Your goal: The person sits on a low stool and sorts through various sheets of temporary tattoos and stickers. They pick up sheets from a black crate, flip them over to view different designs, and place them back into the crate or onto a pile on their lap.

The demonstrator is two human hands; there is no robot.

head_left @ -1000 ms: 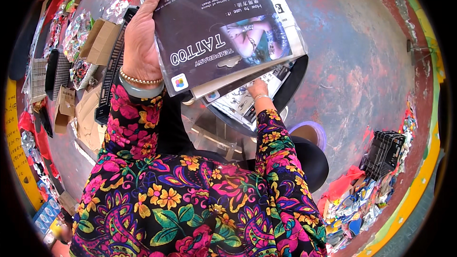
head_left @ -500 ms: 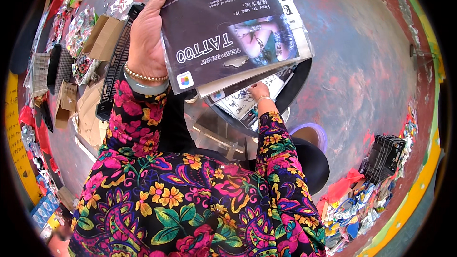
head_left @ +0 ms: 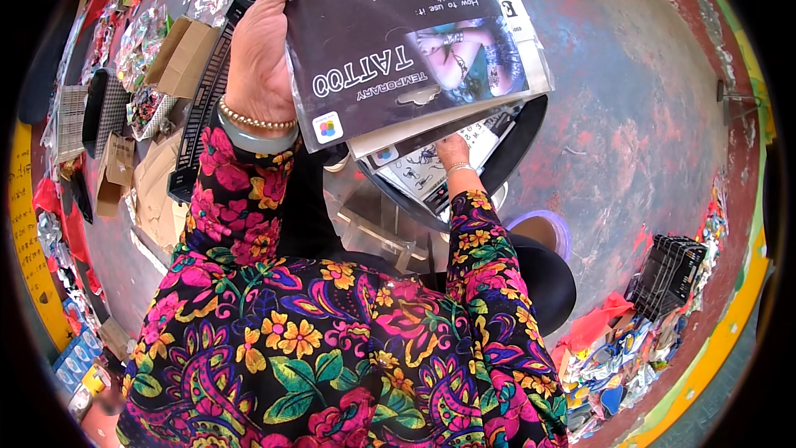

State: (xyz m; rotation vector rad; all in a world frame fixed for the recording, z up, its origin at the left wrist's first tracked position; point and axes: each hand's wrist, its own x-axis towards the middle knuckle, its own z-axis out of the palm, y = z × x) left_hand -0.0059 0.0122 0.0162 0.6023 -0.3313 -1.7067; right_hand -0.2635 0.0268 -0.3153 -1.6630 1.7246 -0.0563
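Note:
A bundle of temporary tattoo packs (head_left: 356, 50), in clear sleeves with dark printed backs, is raised in front of me. Along its left edge my left hand (head_left: 264, 62) grips it, thumb on the front face. Below and partly behind the bundle is a round black tub (head_left: 524, 143). More tattoo sheets (head_left: 417, 172), white with black designs, lie in it. My right hand (head_left: 453, 150) is down in the tub with its fingers curled at the edge of these sheets; the fingertips are partly hidden.
A purple-rimmed bucket (head_left: 561, 236) stands right of my right forearm. At left are a black plastic crate (head_left: 199, 108), open cardboard boxes (head_left: 184, 54) and heaps of small packaged goods. Another black crate (head_left: 667, 275) sits at lower right beside a pile of mixed packets (head_left: 609, 382).
The bundle and my left hand have shifted slightly up and right in the picture. My right hand has moved a little higher over the sheets in the tub.

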